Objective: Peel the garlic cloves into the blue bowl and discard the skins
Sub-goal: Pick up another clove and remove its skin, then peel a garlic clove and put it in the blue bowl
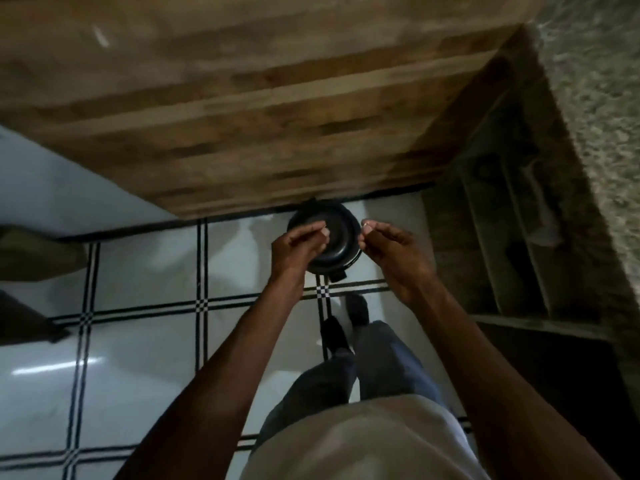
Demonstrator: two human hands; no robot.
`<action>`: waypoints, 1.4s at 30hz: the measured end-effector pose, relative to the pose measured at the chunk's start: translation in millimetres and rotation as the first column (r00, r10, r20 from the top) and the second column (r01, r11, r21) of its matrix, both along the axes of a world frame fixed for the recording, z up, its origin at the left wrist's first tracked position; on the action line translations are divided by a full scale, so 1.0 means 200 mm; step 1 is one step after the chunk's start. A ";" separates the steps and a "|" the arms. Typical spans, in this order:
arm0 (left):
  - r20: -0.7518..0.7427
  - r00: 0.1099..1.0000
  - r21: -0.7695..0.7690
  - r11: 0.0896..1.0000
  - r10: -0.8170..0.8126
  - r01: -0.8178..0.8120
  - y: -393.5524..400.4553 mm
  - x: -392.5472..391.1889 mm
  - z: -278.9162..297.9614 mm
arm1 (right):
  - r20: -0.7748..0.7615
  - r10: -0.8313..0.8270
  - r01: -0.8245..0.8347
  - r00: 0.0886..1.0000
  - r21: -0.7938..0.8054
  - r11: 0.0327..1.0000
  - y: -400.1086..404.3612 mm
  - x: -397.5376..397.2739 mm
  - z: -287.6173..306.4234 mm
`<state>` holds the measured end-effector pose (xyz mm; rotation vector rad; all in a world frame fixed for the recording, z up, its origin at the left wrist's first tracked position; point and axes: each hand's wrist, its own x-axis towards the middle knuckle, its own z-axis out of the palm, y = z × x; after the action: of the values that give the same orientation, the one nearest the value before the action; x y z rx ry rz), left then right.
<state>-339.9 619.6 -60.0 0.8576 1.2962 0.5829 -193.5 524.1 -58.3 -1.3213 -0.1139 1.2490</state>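
I am looking down at a black round bin (341, 237) that stands on the floor against the foot of a wooden counter (242, 109). Both my hands hover just above it. My left hand (299, 245) is over the bin's left side, its fingertips bunched against the thumb. My right hand (389, 249) is at the bin's right rim, with its fingers bunched the same way. The picture is blurred and I can make out no garlic skin in either hand. Neither the blue bowl nor any garlic cloves are in view.
The floor is white tile (145, 271) with black checked lines. My legs and dark shoes (334, 336) stand right behind the bin. An open wooden shelf unit (519, 237) with dim items is on the right. A dark object (27, 254) lies at the far left.
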 end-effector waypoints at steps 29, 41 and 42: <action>-0.136 0.979 -0.294 0.937 0.153 -0.187 0.45 -0.12 -1.84 | -0.135 0.000 -0.044 0.991 -0.329 0.943 0.68 -0.14 -1.88; -0.237 0.971 -0.467 0.880 -0.024 -0.092 0.69 0.03 -2.23 | 0.447 0.382 -0.188 0.809 -0.418 0.889 0.96 -0.11 -2.21; -0.189 0.981 -0.503 0.863 -0.048 -0.055 0.71 0.06 -2.22 | 0.424 0.474 -0.293 0.772 -0.425 0.857 0.96 -0.12 -2.20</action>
<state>-327.2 760.6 -503.8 0.4772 1.5377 0.1379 -217.5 716.3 -497.9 -1.9970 -0.6131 1.2561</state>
